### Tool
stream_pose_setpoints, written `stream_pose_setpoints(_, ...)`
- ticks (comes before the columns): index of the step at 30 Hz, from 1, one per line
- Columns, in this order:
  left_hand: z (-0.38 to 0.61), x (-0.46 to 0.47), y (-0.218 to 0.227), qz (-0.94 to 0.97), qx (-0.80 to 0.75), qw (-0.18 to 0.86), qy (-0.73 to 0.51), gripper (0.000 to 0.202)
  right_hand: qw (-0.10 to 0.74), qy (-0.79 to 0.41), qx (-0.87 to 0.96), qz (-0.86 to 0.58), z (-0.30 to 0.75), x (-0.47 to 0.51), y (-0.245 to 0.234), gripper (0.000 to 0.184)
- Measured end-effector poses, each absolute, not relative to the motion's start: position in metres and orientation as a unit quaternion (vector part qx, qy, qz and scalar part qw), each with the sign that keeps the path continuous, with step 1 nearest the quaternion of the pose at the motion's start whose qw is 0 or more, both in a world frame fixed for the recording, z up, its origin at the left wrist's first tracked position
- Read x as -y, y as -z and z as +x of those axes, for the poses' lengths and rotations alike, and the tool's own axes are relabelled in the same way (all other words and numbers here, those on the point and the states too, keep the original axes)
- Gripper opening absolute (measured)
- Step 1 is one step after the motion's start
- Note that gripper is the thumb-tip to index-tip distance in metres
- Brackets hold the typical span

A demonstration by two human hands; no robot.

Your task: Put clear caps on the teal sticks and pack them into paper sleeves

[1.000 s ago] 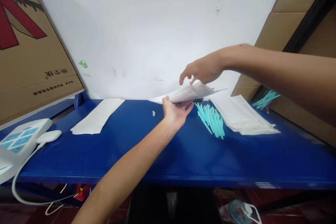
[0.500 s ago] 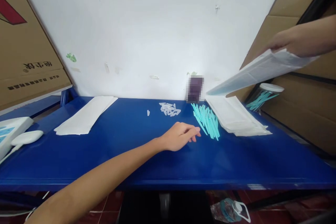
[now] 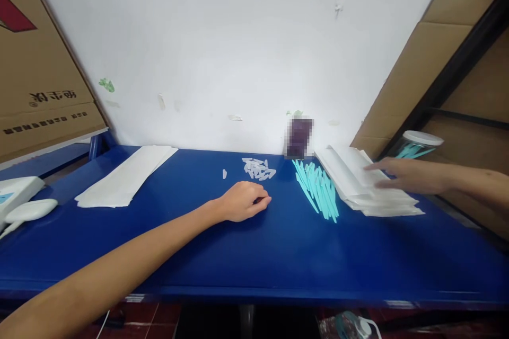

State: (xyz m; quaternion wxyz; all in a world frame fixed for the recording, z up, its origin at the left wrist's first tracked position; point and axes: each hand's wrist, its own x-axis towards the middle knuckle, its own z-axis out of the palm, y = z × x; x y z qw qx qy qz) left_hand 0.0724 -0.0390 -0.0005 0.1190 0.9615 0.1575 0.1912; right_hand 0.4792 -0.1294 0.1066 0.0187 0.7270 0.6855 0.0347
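My left hand (image 3: 245, 201) rests on the blue table with its fingers curled in, and nothing shows in them. Just beyond it lies a small pile of short translucent plastic pieces (image 3: 258, 169), with a single piece (image 3: 225, 174) off to the left. My right hand (image 3: 413, 175), slightly blurred, reaches in from the right with fingers stretched out over a stack of flat white bags or sheets (image 3: 350, 169). Whether the fingertips touch the stack, I cannot tell. Between my hands is a heap of slim teal plastic sticks (image 3: 318, 190).
Another flat white stack (image 3: 127, 177) lies at the left. A lidded clear jar (image 3: 415, 144) with teal sticks stands at the right. A pixelated dark object (image 3: 299, 139) leans on the wall. Cardboard (image 3: 43, 63) and a white device (image 3: 19, 196) are at the left.
My right hand has lowered from holding up a white bag or sheet to reaching over the right stack, its fingers now spread. My left hand has drawn left, away from the teal sticks.
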Motion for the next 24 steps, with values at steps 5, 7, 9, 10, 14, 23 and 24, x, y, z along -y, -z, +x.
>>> stream_pose_setpoints(5,0.043,0.021,0.001,0.959,-0.176,0.061,-0.213,0.038,-0.035,-0.084,-0.736,0.671,0.43,0.125,-0.105,0.064)
stream_pose_setpoints(7,0.03,0.014,0.002,0.952,-0.191,0.04,-0.237,0.039,0.009,-0.079,-0.738,0.67,0.408,0.12,-0.087,0.066)
stream_pose_setpoints(9,0.019,0.007,0.003,0.942,-0.209,0.027,-0.26,0.039,0.038,-0.048,-0.734,0.676,0.39,0.113,-0.066,0.065)
stream_pose_setpoints(10,0.014,0.004,0.004,0.937,-0.219,0.024,-0.269,0.039,0.046,-0.035,-0.729,0.682,0.384,0.108,-0.057,0.064)
stream_pose_setpoints(14,0.006,-0.003,0.005,0.917,-0.261,0.04,-0.299,0.04,0.066,-0.009,-0.697,0.714,0.37,0.087,-0.037,0.068)
stream_pose_setpoints(23,0.007,0.0,0.005,0.901,-0.287,0.071,-0.318,0.041,0.073,0.044,-0.659,0.747,0.36,0.039,-0.032,0.07)
stream_pose_setpoints(24,0.007,0.001,0.005,0.901,-0.286,0.071,-0.318,0.041,0.072,0.046,-0.661,0.745,0.361,0.035,-0.031,0.067)
